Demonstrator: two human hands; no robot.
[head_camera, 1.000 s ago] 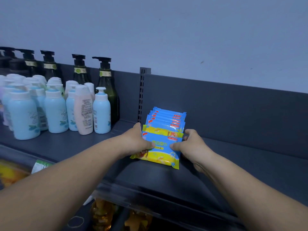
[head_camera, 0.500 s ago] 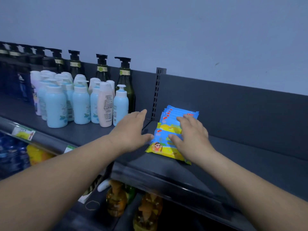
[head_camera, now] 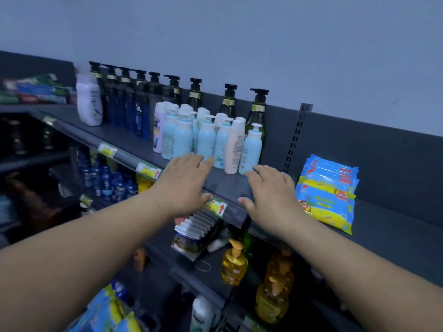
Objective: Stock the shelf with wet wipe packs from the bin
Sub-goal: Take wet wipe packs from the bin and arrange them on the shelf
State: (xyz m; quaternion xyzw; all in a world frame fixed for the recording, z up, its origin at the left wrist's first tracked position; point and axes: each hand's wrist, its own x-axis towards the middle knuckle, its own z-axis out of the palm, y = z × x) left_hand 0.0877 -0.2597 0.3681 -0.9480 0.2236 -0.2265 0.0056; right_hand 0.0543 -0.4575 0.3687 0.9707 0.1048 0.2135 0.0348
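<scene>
While dark pump bottles (head_camera: pixel 141 101) and pale blue bottles (head_camera: pixel 206 140) crowd the shelf (head_camera: pixel 225 185) at left, our left hand (head_camera: pixel 182 188) and right hand (head_camera: pixel 273 197) hover spread wide and empty. The wet wipe packs (head_camera: pixel 328 192) lie stacked on the shelf just to their right.

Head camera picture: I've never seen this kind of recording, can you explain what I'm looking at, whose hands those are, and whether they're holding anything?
There is no machine here. A person wears a wide-angle camera on their head, looking forward and down, so you see their own two bare arms reaching out. The left hand and right hand hover open over the front of a dark grey shelf, fingers spread, holding nothing. To the right of the right hand, a row of overlapping blue and yellow wet wipe packs sits on that shelf. Farther back stand light blue bottles and dark pump bottles. Below are yellow pump bottles.
</scene>
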